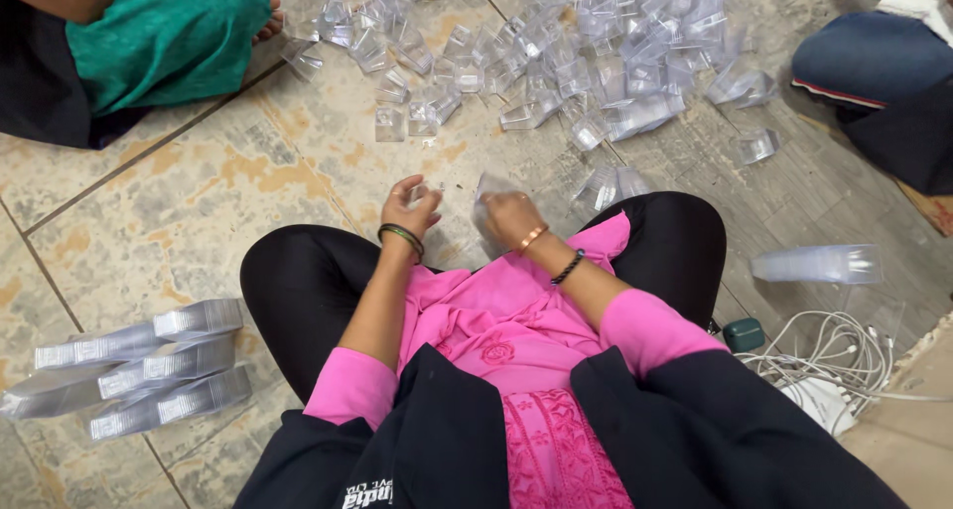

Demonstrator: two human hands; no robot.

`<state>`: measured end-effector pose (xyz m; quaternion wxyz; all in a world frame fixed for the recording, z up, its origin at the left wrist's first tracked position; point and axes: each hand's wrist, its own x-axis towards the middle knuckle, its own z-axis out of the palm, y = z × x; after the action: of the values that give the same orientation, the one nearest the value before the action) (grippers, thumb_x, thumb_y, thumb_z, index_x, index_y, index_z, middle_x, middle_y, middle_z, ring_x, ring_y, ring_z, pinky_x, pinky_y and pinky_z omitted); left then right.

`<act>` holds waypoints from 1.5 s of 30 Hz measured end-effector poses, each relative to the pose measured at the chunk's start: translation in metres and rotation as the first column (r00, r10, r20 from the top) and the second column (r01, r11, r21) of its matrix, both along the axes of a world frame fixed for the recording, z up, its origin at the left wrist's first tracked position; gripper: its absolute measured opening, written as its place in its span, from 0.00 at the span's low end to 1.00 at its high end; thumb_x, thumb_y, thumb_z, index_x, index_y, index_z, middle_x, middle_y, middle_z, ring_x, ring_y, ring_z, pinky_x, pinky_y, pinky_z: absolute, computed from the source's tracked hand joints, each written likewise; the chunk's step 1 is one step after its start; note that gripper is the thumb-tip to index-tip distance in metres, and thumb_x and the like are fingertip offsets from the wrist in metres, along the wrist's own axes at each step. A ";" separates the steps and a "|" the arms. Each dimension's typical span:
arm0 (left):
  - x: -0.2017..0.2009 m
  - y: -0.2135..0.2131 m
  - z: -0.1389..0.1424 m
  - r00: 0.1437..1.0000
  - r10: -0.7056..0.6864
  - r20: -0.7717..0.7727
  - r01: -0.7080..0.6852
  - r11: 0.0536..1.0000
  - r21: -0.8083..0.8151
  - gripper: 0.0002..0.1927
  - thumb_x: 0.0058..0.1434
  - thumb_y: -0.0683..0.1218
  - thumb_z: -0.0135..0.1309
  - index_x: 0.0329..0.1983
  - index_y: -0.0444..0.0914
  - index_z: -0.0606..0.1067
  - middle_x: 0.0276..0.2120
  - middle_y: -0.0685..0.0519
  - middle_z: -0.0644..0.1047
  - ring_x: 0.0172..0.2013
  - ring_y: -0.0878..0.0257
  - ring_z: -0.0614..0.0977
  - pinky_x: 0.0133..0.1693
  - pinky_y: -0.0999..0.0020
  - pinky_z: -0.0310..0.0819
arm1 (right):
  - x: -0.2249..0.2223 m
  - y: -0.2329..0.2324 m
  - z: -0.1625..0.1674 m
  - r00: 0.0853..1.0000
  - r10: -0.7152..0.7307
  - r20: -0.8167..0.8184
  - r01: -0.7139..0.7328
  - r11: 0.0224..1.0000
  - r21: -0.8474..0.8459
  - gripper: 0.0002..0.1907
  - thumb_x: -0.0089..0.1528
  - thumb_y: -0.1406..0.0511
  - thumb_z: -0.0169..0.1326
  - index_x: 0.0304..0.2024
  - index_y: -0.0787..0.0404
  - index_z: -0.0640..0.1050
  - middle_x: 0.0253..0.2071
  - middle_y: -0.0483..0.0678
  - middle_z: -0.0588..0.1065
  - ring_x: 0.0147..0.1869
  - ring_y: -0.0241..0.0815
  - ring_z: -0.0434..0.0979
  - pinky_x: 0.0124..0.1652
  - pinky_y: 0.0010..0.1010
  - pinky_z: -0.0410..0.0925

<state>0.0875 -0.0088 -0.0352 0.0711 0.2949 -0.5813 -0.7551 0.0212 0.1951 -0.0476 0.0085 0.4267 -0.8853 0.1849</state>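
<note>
The right hand [512, 216] pinches a clear plastic cup [488, 193]; the left hand [409, 207] curls around another small piece [418, 191]. Tiled floor [179, 211]: loose cups [556, 53] heaped at twelve o'clock, four nested stacks [139, 370] at eight.

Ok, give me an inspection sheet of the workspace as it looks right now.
Surface: tiled floor, beige with worn orange patches; the person sits cross-legged on it.
Job's things: clear plastic piece at the right hand; loose heap of clear plastic pieces ahead.
Clutter: nested stacks of clear pieces at left; one stack at right; small dark green case.
Hands: left hand curled on something small, not clear what; right hand holds the clear piece.
Cables: white cable bundle at right.
Surroundings: person in green clothing upper left; another in dark trousers upper right.
</note>
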 end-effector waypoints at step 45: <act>-0.028 0.008 -0.012 0.964 -0.254 -0.075 0.260 0.850 0.459 0.30 0.59 0.47 0.64 0.64 0.40 0.70 0.50 0.55 0.77 0.49 0.57 0.83 0.47 0.62 0.82 | -0.084 0.024 0.051 0.076 0.222 0.972 0.805 0.562 -0.191 0.08 0.60 0.71 0.62 0.41 0.62 0.81 0.36 0.47 0.81 0.36 0.36 0.80 0.37 0.29 0.74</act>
<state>0.0597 -0.0012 -0.0472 -0.0999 0.2187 -0.4174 -0.8763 -0.0627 0.2192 0.0037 -0.3424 -0.0705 -0.5748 0.7398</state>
